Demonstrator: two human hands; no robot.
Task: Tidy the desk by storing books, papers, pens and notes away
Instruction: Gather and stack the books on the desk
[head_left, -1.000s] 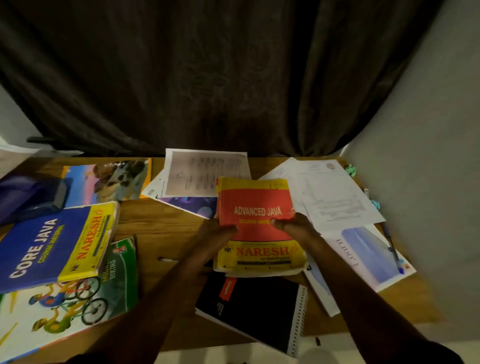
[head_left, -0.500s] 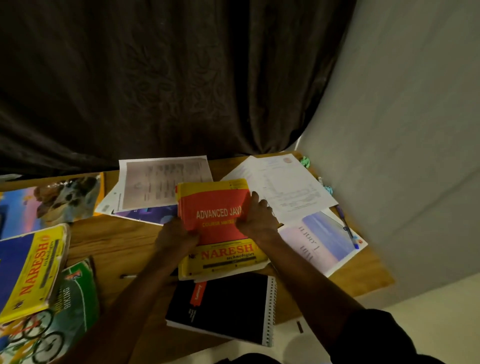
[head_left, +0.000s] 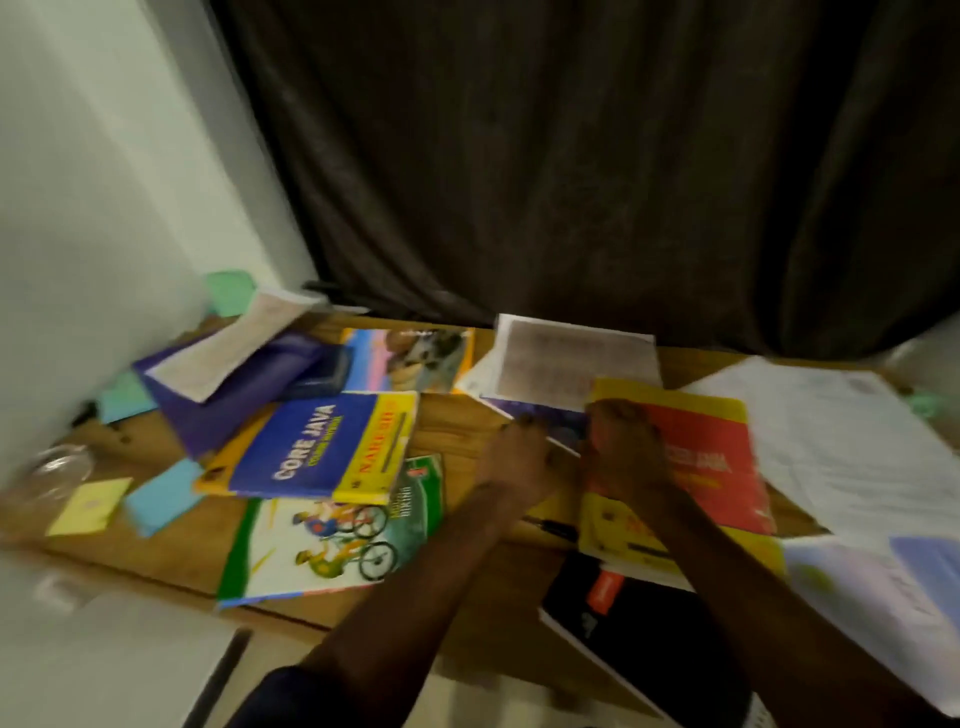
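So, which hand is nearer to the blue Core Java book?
Left. The left hand is over the desk just right of the blue book; the right hand is farther right, on the red book.

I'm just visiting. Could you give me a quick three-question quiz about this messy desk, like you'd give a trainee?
1. True or false: the blue book partly overlaps the cycling book.
2. Which hand is on the red book? A) left B) right C) neither
3. Fill in: the blue book's title reads CORE ____.
Key: 1 true; 2 B, the right hand; 3 JAVA.
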